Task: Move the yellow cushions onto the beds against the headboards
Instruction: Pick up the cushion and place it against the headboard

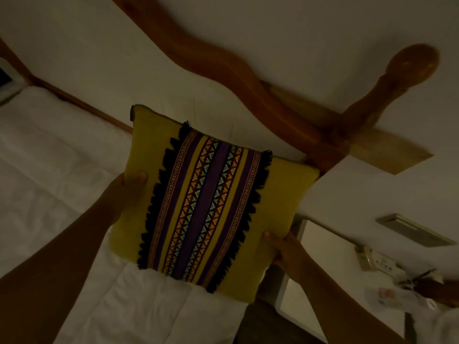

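I hold a yellow cushion [154, 140] with a purple patterned band and black fringe down its middle. My left hand [129, 184] grips its left edge, thumb on the front. My right hand [285, 249] grips its lower right edge, thumb on the front too. The cushion hangs over the white bed [49, 175], near the carved wooden headboard [223, 63] and its round-topped post [387, 85]. The scene is dim and the view is tilted.
A white pillow [159, 311] lies under the cushion's lower edge. To the right, beside the bed, a bedside table [318, 249] and a wall socket panel [377, 261] show, with small items [407, 289] further right. A white wall rises behind the headboard.
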Motion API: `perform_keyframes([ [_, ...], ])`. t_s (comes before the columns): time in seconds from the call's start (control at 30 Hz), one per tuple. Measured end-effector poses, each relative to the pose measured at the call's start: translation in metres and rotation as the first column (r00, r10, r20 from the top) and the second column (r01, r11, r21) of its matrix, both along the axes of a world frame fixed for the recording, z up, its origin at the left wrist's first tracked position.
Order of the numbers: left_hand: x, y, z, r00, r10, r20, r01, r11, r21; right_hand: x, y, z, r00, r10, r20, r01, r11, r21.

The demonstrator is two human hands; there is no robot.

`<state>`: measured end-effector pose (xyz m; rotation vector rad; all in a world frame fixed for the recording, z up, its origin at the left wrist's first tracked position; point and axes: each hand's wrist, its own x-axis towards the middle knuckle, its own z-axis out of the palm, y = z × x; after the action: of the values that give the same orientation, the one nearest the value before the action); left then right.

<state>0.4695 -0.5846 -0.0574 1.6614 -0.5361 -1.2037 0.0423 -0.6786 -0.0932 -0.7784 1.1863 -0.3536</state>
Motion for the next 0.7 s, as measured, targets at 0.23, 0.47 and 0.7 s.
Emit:
perform_keyframes([
  [0.23, 0.045, -0.025, -0.011, 0.999, -0.03, 0.026, 0.031, 0.999, -0.035, 0.06, -0.03, -0.017, 0.995, -0.078, -0.066, 0.076, 0.996, -0.036],
  [0.47, 0.065, -0.07, -0.022, 0.998, -0.066, 0.021, 0.066, 0.998, -0.002, 0.077, -0.055, -0.025, 0.982, -0.184, -0.047, 0.182, 0.982, -0.045],
  [0.7, 0.071, -0.105, -0.054, 0.998, -0.025, -0.053, 0.024, 0.999, -0.021, 0.076, -0.077, -0.03, 0.964, -0.264, -0.033, 0.261, 0.962, -0.082],
])
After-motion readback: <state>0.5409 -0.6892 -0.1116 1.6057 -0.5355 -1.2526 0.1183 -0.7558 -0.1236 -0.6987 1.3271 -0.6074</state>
